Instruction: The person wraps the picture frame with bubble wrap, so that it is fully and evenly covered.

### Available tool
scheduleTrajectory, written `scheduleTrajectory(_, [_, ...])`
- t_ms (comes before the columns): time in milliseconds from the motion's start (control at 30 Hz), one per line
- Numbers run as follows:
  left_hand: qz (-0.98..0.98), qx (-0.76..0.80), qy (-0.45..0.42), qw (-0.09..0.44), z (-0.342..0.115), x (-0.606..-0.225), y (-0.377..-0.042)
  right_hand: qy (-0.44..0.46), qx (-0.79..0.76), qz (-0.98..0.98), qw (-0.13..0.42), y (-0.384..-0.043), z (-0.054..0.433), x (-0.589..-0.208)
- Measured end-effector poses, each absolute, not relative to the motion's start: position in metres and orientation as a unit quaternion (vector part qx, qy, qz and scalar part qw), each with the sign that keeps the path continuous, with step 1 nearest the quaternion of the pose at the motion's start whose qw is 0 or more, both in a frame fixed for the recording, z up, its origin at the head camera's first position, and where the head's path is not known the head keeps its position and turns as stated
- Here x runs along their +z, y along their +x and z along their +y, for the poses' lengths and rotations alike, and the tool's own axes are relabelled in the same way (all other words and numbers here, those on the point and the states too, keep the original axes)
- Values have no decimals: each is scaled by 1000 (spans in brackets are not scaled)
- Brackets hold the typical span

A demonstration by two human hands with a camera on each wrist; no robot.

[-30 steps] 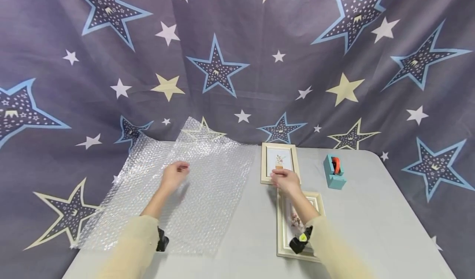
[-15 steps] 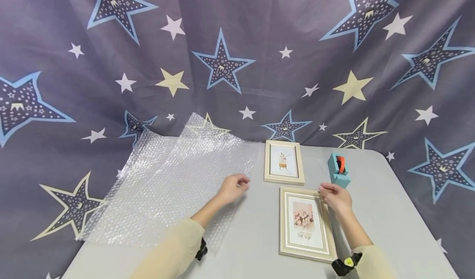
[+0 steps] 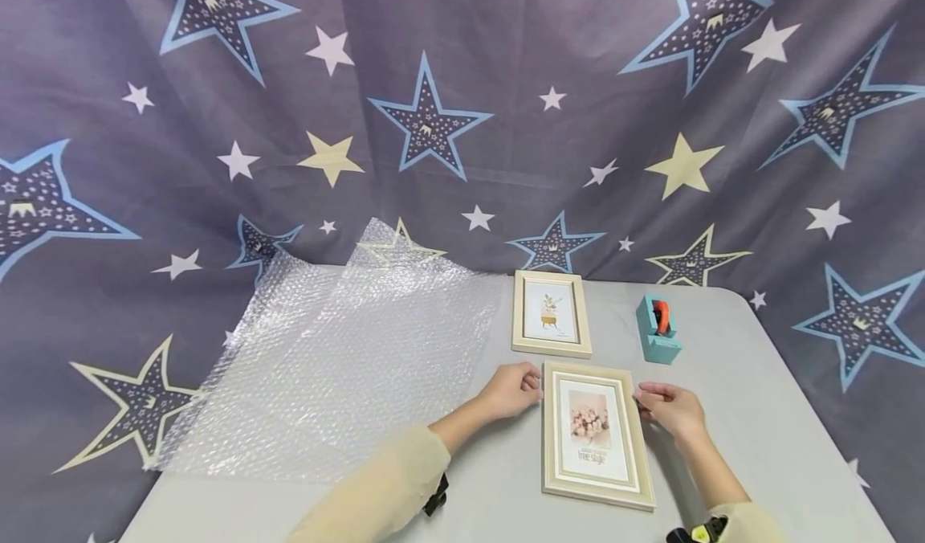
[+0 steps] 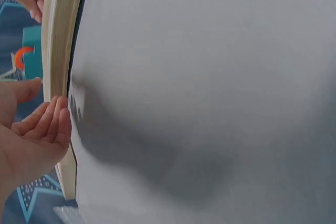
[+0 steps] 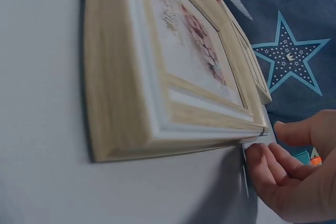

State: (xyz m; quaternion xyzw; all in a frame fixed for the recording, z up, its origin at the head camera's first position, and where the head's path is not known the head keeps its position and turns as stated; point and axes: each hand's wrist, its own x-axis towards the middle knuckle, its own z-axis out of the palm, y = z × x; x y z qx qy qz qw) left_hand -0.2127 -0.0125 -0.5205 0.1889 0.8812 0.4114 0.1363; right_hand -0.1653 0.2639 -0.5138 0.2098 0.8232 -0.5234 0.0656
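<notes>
The larger picture frame, cream-coloured with a pink flower picture, lies face up on the grey table. My left hand is at its upper left side; the left wrist view shows the fingertips right at the frame's edge and the thumb held apart. At the upper right side is my right hand, its thumb above and its bent fingers low by the corner in the right wrist view. Behind lies a smaller picture frame with a potted plant picture.
A wide sheet of bubble wrap covers the table's left part, its far corners running up against the star-patterned curtain. A teal tape dispenser with an orange roll core stands at the back right of the grey table.
My left hand has moved right from over the bubble wrap to the larger frame's left side. The right hand has moved from over the smaller frame to the larger frame's right side.
</notes>
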Motion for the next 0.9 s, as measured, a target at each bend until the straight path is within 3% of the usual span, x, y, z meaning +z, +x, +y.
scheduleTrajectory(567, [883, 441, 123, 97, 1, -522, -205, 217, -483, 845, 76, -161, 260, -515])
scheduleTrajectory(900, [841, 521, 129, 71, -1, -533, -206, 216, -506, 831, 80, -156, 261, -514])
